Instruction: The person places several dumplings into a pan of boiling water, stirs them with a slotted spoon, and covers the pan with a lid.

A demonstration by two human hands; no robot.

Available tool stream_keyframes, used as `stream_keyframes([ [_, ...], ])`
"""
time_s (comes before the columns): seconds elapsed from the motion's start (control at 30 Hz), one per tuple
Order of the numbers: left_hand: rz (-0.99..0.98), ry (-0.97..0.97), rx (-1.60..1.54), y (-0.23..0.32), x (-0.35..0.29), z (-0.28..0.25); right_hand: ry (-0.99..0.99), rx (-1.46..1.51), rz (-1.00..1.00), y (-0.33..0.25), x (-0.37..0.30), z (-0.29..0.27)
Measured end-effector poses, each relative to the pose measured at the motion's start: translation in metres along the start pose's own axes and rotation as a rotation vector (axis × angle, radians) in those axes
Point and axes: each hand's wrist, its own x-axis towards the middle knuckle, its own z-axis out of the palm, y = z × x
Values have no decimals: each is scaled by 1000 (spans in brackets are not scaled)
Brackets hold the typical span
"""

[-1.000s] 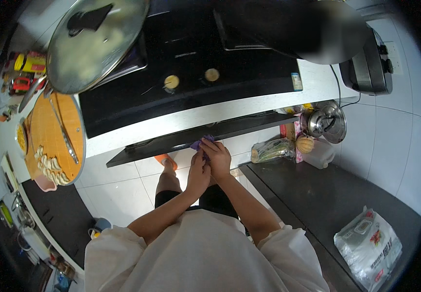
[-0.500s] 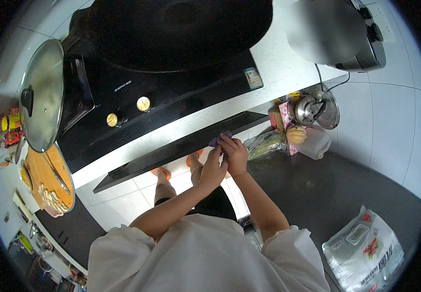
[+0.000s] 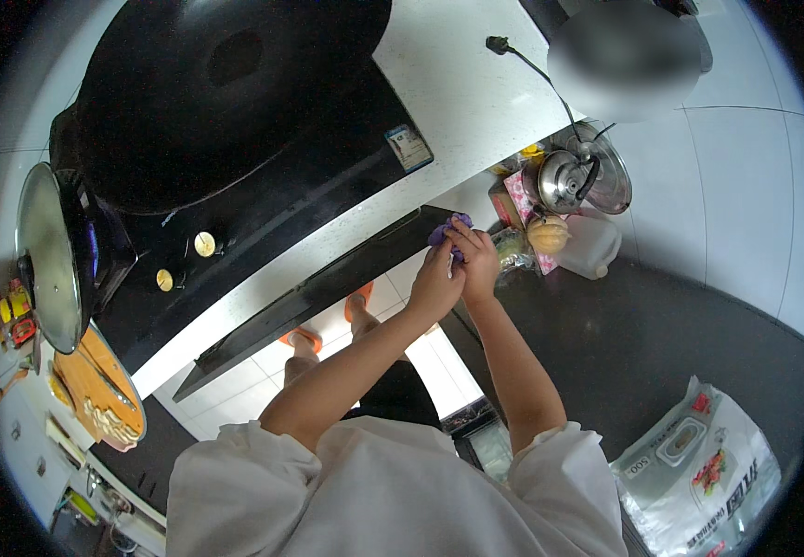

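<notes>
A crumpled purple cloth [image 3: 439, 234] is bunched between my two hands, over the dark front edge below the stove. My left hand [image 3: 434, 286] grips its near side with curled fingers. Pressed close beside it, my right hand [image 3: 482, 264] has its fingers bent over the cloth's top. Part of the cloth is hidden by the fingers. Just right of my hands lie a clear plastic bag [image 3: 514, 252] with something green inside and a round yellowish fruit or squash [image 3: 548, 234].
A large black wok [image 3: 235, 102] covers the black stove [image 3: 281, 209]. At left stand a glass lid [image 3: 49, 255] and a wooden cutting board [image 3: 105, 381] with pale slices and a knife. A steel pot lid [image 3: 564, 181], a whitish jug [image 3: 591, 245] and a plastic package [image 3: 699, 469] are at right.
The view has turned, so the stove and wok sit farther left. My hands, still together on the purple cloth, show slightly higher and farther right, nearer the plastic bag.
</notes>
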Motion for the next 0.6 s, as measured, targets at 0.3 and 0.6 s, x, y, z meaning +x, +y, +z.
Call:
stream_keyframes([
  [0.3, -43, -35, 1, -3, 11, 10, 42, 218, 141, 2, 4, -4],
  [0.6, -62, 56, -25, -31, -45, -20, -86, 281, 182, -38, -38, 19],
])
